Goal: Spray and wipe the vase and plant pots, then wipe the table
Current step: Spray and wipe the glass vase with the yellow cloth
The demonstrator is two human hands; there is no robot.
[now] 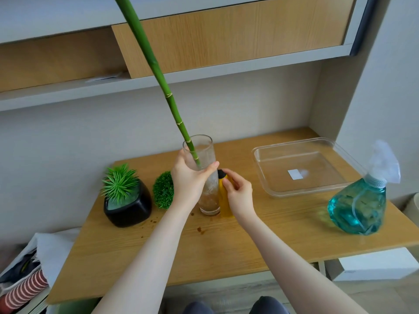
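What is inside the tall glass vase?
A green bamboo stalk leans out of the glass vase, with brownish residue near the bottom. The left hand gripping the vase covers its middle, so the stalk's lower end is unseen.

Left hand (189, 180) grips tall glass vase (207, 177) near its upper part, green bamboo stalk (158, 75) leaning out of it up-left. Right hand (239, 196) pinches yellow item with black top (224, 193), touching vase's right side. Left of left hand: green ball plant (162, 191), black pot with spiky plant (127, 200). Right of right hand: clear tray (301, 166), blue spray bottle (360, 202). Brown spots on table (204, 252) below hands.
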